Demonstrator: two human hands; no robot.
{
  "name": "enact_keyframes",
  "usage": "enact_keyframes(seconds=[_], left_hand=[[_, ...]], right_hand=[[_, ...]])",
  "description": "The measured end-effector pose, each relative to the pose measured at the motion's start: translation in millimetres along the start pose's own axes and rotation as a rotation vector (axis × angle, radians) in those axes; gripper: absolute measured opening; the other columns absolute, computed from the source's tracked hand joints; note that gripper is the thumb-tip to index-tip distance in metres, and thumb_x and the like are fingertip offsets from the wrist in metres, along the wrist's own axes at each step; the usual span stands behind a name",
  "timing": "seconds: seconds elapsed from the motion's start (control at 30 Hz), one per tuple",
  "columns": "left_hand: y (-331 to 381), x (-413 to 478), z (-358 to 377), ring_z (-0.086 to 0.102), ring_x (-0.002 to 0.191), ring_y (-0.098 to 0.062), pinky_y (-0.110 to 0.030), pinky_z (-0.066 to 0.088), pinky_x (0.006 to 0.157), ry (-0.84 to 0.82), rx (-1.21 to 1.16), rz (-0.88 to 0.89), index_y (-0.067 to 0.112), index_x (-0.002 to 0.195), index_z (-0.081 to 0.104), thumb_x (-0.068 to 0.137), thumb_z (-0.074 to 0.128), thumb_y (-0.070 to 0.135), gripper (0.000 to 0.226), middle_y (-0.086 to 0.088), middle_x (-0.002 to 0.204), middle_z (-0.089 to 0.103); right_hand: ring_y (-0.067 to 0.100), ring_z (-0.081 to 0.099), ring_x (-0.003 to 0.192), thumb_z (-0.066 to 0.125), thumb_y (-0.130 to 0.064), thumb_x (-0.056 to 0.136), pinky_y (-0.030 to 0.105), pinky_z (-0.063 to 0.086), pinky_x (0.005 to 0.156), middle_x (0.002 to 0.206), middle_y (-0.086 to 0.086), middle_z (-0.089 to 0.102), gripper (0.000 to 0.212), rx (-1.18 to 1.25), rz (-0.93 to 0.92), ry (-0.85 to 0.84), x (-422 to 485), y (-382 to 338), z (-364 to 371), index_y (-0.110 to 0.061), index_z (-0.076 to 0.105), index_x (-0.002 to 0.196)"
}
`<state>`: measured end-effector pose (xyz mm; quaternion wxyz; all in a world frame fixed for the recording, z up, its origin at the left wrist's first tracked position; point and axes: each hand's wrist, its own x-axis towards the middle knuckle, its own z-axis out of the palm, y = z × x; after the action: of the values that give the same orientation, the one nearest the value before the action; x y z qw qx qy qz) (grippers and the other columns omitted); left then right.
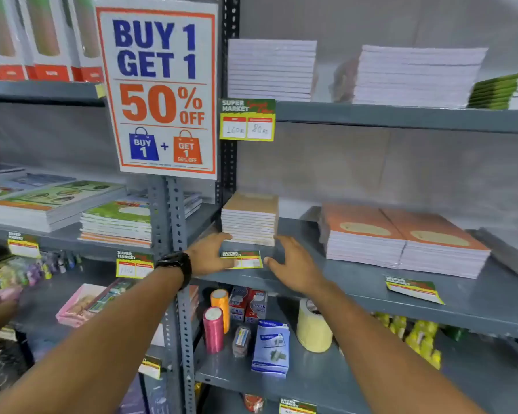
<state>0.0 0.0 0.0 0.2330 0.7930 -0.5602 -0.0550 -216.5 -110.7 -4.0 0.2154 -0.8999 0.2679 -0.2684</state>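
On the middle shelf [356,282] of a grey metal rack, a small stack of brown notebooks [249,218] stands at the left end, close against the upright. Both hands flank its base. The left hand [210,252], with a black watch [177,264] at the wrist, is spread with its fingertips at the stack's lower left corner. The right hand [296,268] is spread too, fingers just beside the lower right corner; whether either hand actually touches the stack cannot be told. A price label [242,259] sits on the shelf edge between the two thumbs.

Further right on the same shelf lie two taller piles of orange notebooks [401,237], side by side. The upper shelf [401,118] holds two white stacks [271,70] and a green-edged pile [494,91]. The lower shelf [341,383] carries an orange spool [220,306], a pink spool [213,330], red and white boxes [247,304], a blue packet [271,345] and a yellow roll of tape [313,330]. A discount sign [159,88] hangs on the upright.
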Motion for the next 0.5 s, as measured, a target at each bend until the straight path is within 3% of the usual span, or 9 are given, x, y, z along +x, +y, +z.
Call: enact_keyframes(seconds=[0.13, 0.23, 0.33, 0.5], left_hand=[[-9, 12, 7, 0.043, 0.134, -0.021, -0.042, 0.035, 0.113, -0.275, 0.033, -0.024, 0.031, 0.147, 0.024, 0.059, 0.069, 0.076, 0.108, 0.001, 0.154, 0.038], [-21, 24, 11, 0.033, 0.141, -0.022, -0.041, 0.028, 0.117, -0.330, 0.024, -0.078, 0.031, 0.151, 0.010, 0.055, 0.069, 0.079, 0.122, 0.002, 0.159, 0.026], [-20, 27, 7, 0.028, 0.143, -0.022, -0.038, 0.026, 0.118, -0.337, -0.035, -0.076, 0.026, 0.152, 0.010, 0.063, 0.078, 0.063, 0.118, 0.000, 0.160, 0.022], [-8, 27, 4, 0.049, 0.123, -0.023, -0.044, 0.042, 0.107, -0.295, -0.172, -0.028, 0.025, 0.135, 0.042, 0.062, 0.089, 0.033, 0.087, -0.004, 0.138, 0.049]], right_hand=[[0.024, 0.048, 0.128, 0.064, -0.038, 0.087, 0.037, 0.040, 0.104, 0.146, 0.005, 0.047, 0.063, 0.056, 0.124, -0.054, 13, -5, 22, -0.020, 0.039, 0.141], [0.025, 0.055, 0.120, 0.066, -0.034, 0.087, 0.033, 0.043, 0.095, 0.138, 0.005, 0.056, 0.055, 0.088, 0.155, -0.055, 21, -4, 36, -0.021, 0.045, 0.135], [0.026, 0.057, 0.116, 0.066, -0.035, 0.086, 0.037, 0.046, 0.094, 0.135, 0.006, 0.058, 0.053, 0.046, 0.175, -0.067, 27, -3, 42, -0.022, 0.046, 0.133], [0.026, 0.058, 0.117, 0.066, -0.037, 0.085, 0.040, 0.047, 0.096, 0.135, 0.005, 0.059, 0.058, 0.075, 0.215, -0.097, 34, -5, 43, -0.024, 0.043, 0.136]])
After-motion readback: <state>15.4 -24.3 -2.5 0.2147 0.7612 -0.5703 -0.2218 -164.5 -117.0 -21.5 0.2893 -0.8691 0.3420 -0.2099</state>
